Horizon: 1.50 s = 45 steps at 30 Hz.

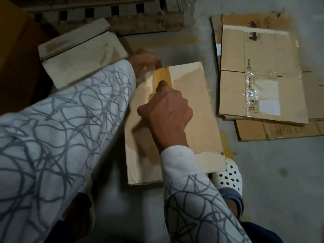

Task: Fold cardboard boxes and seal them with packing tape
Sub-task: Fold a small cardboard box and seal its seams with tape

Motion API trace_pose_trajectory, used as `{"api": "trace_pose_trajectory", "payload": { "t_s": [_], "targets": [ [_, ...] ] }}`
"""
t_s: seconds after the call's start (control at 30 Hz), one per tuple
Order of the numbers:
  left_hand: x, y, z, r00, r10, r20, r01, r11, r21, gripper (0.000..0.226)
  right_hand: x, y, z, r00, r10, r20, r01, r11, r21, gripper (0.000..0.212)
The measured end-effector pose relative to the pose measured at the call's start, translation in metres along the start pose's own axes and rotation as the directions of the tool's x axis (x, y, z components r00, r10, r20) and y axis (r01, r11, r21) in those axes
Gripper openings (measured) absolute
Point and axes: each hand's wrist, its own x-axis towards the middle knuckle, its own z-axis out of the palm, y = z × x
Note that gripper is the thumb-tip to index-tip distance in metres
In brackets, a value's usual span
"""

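A closed cardboard box (194,109) lies on the concrete floor in front of me. A strip of brownish packing tape (162,74) runs along its top from the far edge toward me. My left hand (144,63) holds the tape's end down at the box's far edge. My right hand (166,109) is curled round the tape roll (151,97), which is mostly hidden under the fingers, over the middle of the box top.
A stack of flattened cardboard boxes (259,76) lies on the floor at the right. Pale folded boxes (78,55) lie at the upper left, with a wooden pallet (122,13) behind. My foot in a white perforated clog (228,178) touches the box's near right corner.
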Motion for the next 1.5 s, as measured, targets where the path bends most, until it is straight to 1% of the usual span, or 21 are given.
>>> {"api": "trace_pose_trajectory", "payload": {
  "t_s": [0.03,0.07,0.1,0.13,0.17,0.2,0.27,0.33,0.4,0.5,0.6,0.67,0.73,0.8,0.97,1.1,1.23,1.33,1.4,1.43,1.5],
  "targets": [
    [-0.002,0.0,0.007,0.99,-0.003,-0.138,-0.006,0.998,-0.067,0.011,-0.002,-0.002,-0.006,1.0,-0.009,0.008,0.009,1.0,-0.002,0.059],
    [-0.007,-0.001,0.015,0.963,0.02,-0.27,-0.031,0.999,-0.039,0.013,-0.003,-0.003,-0.013,1.0,-0.011,0.022,0.011,1.0,-0.003,0.053],
    [-0.017,-0.008,0.022,0.915,0.11,-0.387,-0.102,0.994,0.041,0.015,-0.003,-0.003,-0.02,0.999,0.007,0.049,-0.007,1.0,0.012,0.044],
    [-0.027,-0.014,0.026,0.88,0.194,-0.433,-0.173,0.981,0.09,0.02,-0.001,-0.003,-0.025,0.995,0.035,0.091,-0.04,0.998,0.051,0.034],
    [-0.033,-0.018,0.029,0.863,0.259,-0.433,-0.229,0.966,0.122,0.026,0.001,-0.004,-0.03,0.988,0.065,0.138,-0.079,0.992,0.103,0.031],
    [-0.04,-0.023,0.031,0.86,0.314,-0.402,-0.279,0.949,0.145,0.033,0.003,-0.004,-0.033,0.982,0.086,0.166,-0.11,0.984,0.143,0.035],
    [-0.048,-0.031,0.031,0.857,0.406,-0.317,-0.339,0.908,0.248,0.037,0.003,-0.004,-0.035,0.981,0.086,0.173,-0.117,0.977,0.18,0.045],
    [-0.05,-0.033,0.028,0.856,0.45,-0.255,-0.355,0.87,0.341,0.041,-0.001,-0.006,-0.032,0.986,0.074,0.15,-0.103,0.974,0.201,0.05],
    [-0.052,-0.029,0.027,0.867,0.429,-0.253,-0.336,0.879,0.338,0.041,-0.006,-0.008,-0.027,0.992,0.041,0.117,-0.068,0.97,0.233,0.054],
    [-0.05,-0.026,0.028,0.876,0.391,-0.283,-0.29,0.895,0.338,0.052,-0.013,-0.006,-0.026,0.998,-0.01,0.067,-0.008,0.965,0.263,0.055],
    [-0.049,-0.025,0.031,0.88,0.36,-0.311,-0.275,0.918,0.285,0.056,-0.027,0.004,-0.033,0.998,0.001,0.062,-0.016,0.97,0.241,0.053],
    [-0.048,-0.024,0.033,0.886,0.342,-0.313,-0.256,0.924,0.284,0.056,-0.039,0.009,-0.042,0.994,0.045,0.1,-0.064,0.978,0.199,0.049],
    [-0.048,-0.024,0.035,0.895,0.31,-0.32,-0.22,0.932,0.288,0.054,-0.057,0.013,-0.052,0.979,0.111,0.171,-0.138,0.979,0.152,0.048],
    [-0.047,-0.024,0.037,0.901,0.293,-0.321,-0.206,0.938,0.278,0.053,-0.082,0.02,-0.06,0.952,0.176,0.252,-0.211,0.97,0.12,0.052],
    [-0.051,-0.024,0.036,0.911,0.268,-0.314,-0.194,0.949,0.248,0.056,-0.152,0.044,-0.069,0.872,0.283,0.4,-0.328,0.943,0.047,0.069],
    [-0.052,-0.022,0.035,0.911,0.287,-0.295,-0.207,0.939,0.273,0.057,-0.194,0.053,-0.055,0.856,0.352,0.379,-0.377,0.926,-0.01,0.077],
    [-0.051,-0.025,0.037,0.907,0.301,-0.294,-0.222,0.936,0.275,0.056,-0.213,0.057,-0.03,0.906,0.334,0.26,-0.353,0.935,0.03,0.078],
    [-0.049,-0.027,0.037,0.897,0.329,-0.295,-0.233,0.92,0.315,0.056,-0.213,0.058,-0.02,0.91,0.337,0.243,-0.365,0.927,0.083,0.077],
    [-0.052,-0.028,0.037,0.89,0.356,-0.284,-0.248,0.902,0.352,0.054,-0.209,0.059,-0.017,0.906,0.335,0.258,-0.364,0.929,0.073,0.081],
    [-0.055,-0.028,0.038,0.887,0.383,-0.258,-0.266,0.88,0.394,0.051,-0.206,0.06,-0.014,0.904,0.334,0.266,-0.362,0.93,0.064,0.083],
    [-0.06,-0.029,0.041,0.866,0.477,-0.151,-0.328,0.769,0.548,0.046,-0.201,0.062,-0.008,0.896,0.344,0.281,-0.373,0.926,0.055,0.092]
  ]
}}
